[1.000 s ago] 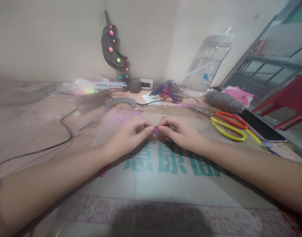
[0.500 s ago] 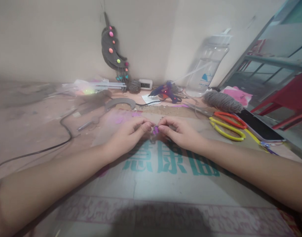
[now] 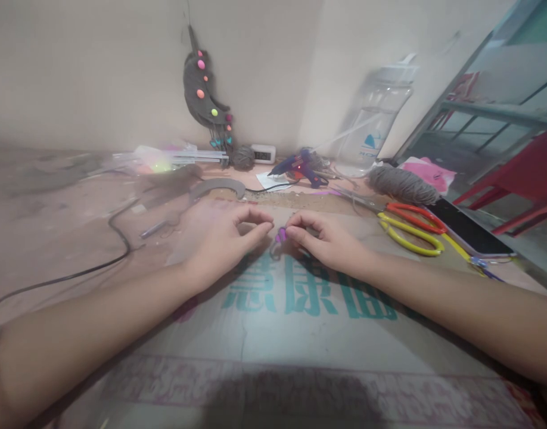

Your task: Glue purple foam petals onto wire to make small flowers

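Between the thumb and fingertips of my right hand [image 3: 320, 237] is a small purple piece [image 3: 280, 235], perhaps felt, with a bit of grey yarn [image 3: 276, 253] hanging below it. Just to its left, my left hand [image 3: 238, 238] has its fingers stretched out and loosely curved, their tips a little apart from the piece. Both hands hover over a pale sheet [image 3: 264, 333] printed with green characters. The exact shape of the purple piece is too small and blurred to make out.
Behind the hands lie a blue glue gun [image 3: 300, 168], a grey crescent [image 3: 220, 186] and a grey yarn ball [image 3: 244, 157]. To the right are scissors [image 3: 412, 232], a phone [image 3: 472, 226], a yarn skein [image 3: 403, 183] and a water bottle [image 3: 374, 119]. A cord [image 3: 99, 266] runs left. A decorated moon [image 3: 197, 89] hangs behind.
My left fingers have let go of the purple piece and straightened, shifting slightly away from it. My right hand stays in place with the piece.
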Motion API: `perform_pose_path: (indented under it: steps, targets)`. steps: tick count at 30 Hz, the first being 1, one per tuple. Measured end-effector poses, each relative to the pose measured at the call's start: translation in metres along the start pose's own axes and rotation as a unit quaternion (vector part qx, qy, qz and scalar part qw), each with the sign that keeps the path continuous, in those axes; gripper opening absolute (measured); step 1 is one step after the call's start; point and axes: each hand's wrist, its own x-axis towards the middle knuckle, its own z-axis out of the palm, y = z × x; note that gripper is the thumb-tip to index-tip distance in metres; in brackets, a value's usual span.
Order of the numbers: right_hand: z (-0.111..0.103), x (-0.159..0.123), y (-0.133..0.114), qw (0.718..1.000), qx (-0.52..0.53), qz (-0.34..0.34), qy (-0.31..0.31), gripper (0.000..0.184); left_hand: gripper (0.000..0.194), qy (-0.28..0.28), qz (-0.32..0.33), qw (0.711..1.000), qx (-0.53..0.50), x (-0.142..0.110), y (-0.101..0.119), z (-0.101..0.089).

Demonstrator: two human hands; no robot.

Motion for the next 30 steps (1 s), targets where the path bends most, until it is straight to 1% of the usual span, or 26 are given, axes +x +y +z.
perform_pose_path:
  steps: [4, 7, 13, 16, 22, 27, 30]
  targets:
    - [0.0002, 0.0002, 0.0014, 1.000, 0.003, 0.003, -0.002, 0.020, 0.014, 0.017, 0.010, 1.000, 0.002, 0.0010, -0.0019, 0.0004]
    - [-0.0001, 0.0004, 0.0011, 1.000, 0.000, 0.005, -0.005, 0.022, 0.014, 0.017, 0.017, 1.000, 0.000, 0.0011, -0.0028, 0.0012]
    - [-0.0006, 0.0008, 0.0006, 1.000, -0.022, -0.009, -0.005, 0.020, 0.012, -0.008, 0.041, 0.999, -0.022, -0.0006, -0.0058, 0.0035]
    - [-0.0005, 0.0007, 0.0004, 1.000, -0.021, -0.008, -0.003, 0.020, 0.013, -0.015, 0.037, 0.999, -0.035, -0.0017, -0.0068, 0.0047]
    - [0.0001, 0.0010, 0.0000, 1.000, -0.015, -0.007, 0.001, 0.021, 0.016, -0.034, -0.006, 0.996, -0.081, -0.0015, -0.0073, 0.0066]
    - [-0.0003, 0.0009, 0.0035, 1.000, -0.027, -0.012, 0.000, 0.021, 0.016, -0.017, 0.024, 0.999, -0.037, 0.0002, -0.0069, 0.0061]
    - [-0.0010, 0.0006, 0.0044, 0.999, -0.031, -0.014, 0.002, 0.022, 0.018, -0.042, 0.034, 0.998, -0.025, 0.0005, -0.0033, 0.0045]
